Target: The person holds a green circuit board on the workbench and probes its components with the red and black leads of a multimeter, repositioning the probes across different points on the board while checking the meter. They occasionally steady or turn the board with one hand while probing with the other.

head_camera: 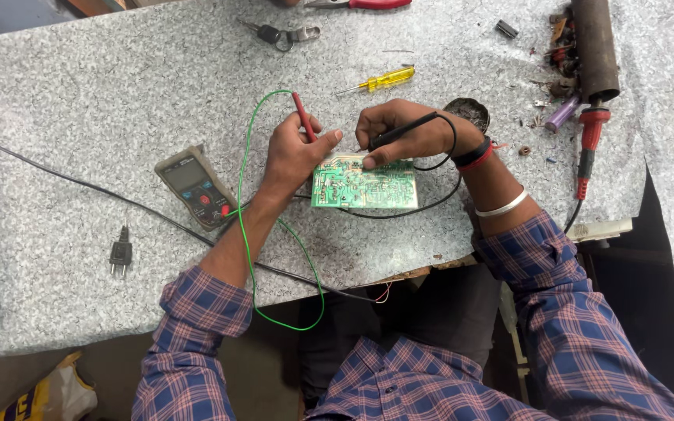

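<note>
A green circuit board (368, 185) lies flat on the speckled grey table (118, 93). My left hand (294, 152) rests at its upper left corner and grips a red test probe (303, 115) on a green lead (245, 203), tip down at the board. My right hand (403, 131) grips a black test probe (399, 131) on a black lead, its tip touching the board's top edge. Both leads run to a grey multimeter (195, 185) lying left of the board.
A yellow screwdriver (384, 79) lies behind my hands. Keys (278, 33) and red-handled pliers (368, 4) sit at the far edge. A soldering iron (587, 148), a dark cylinder (594, 47) and scraps are at the right. A black plug (120, 253) lies at the left.
</note>
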`<state>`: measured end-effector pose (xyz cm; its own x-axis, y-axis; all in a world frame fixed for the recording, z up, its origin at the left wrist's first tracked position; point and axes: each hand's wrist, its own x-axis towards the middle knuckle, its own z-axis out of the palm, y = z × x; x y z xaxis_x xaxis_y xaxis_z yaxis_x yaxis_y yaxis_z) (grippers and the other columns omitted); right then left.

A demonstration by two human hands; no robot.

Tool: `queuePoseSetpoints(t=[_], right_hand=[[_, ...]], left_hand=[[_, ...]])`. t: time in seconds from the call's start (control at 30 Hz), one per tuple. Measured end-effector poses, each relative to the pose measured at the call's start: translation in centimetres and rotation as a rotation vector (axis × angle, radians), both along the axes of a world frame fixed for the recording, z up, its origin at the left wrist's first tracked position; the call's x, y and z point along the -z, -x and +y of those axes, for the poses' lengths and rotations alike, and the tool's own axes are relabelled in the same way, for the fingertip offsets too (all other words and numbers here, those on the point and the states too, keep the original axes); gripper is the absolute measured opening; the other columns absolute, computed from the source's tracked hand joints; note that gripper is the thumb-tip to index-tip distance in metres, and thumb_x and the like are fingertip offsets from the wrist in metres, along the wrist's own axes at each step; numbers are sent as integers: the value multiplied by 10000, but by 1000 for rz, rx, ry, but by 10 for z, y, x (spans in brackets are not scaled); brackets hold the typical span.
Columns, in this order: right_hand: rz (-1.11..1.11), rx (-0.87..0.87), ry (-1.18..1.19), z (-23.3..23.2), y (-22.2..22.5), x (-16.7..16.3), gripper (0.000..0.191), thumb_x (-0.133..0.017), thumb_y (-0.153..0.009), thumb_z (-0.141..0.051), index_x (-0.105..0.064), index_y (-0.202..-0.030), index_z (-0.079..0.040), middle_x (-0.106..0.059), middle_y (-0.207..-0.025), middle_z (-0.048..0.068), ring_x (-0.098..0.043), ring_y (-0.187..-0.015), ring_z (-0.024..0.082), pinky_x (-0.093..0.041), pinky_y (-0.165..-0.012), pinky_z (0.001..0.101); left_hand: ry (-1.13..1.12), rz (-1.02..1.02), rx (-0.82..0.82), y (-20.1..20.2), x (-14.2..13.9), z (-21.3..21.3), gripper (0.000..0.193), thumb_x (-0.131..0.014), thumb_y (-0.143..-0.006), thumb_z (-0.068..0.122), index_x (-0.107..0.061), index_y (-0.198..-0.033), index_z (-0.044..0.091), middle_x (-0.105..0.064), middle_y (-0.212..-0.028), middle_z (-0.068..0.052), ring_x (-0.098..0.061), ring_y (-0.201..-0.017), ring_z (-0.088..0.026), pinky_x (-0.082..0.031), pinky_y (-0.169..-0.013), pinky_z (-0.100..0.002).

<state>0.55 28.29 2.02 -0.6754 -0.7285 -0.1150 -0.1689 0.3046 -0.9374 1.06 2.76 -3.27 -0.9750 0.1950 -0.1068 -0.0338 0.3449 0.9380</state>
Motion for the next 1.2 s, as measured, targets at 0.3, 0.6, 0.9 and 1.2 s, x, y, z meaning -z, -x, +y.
queuePoseSetpoints(t=[0.3,0.6,0.9,1.2], right_hand=[[17,45,97,4,2,3,333,-796,-902,-347,-640,-1003,-71,-571,-728,-83,-483,-660,22,-352,-544,239],[126,-52,314,8,2,-1,370,-772,-985,-335,-595,-1115,-38,-645,-957,17,-631,-901,106,-520,-782,270],[-90,45,552,25,7,18,245,-637,-1087,-218,-648,-1208,-5,-697,-1057,86,-703,-921,151,-583,-853,292],[66,62,232,23,8,29,160,-565,-917,-10,-701,-996,19,-728,-975,96,-659,-747,123,-543,-716,275]], left_hand=[[-101,-103,78,2,-9,-4,627,-897,-747,397,-568,-1146,43,-646,-850,-21,-632,-738,-94,-526,-616,-259],[-61,-33,77,2,-6,-3,641,-907,-735,427,-573,-1124,43,-636,-836,-6,-622,-723,-82,-531,-628,-248],[-77,53,98,1,3,-7,643,-928,-753,441,-579,-1109,36,-618,-822,8,-608,-714,-70,-526,-630,-234],[-100,80,136,-3,2,-8,693,-927,-777,503,-574,-1140,29,-623,-827,11,-630,-738,-66,-544,-655,-222]])
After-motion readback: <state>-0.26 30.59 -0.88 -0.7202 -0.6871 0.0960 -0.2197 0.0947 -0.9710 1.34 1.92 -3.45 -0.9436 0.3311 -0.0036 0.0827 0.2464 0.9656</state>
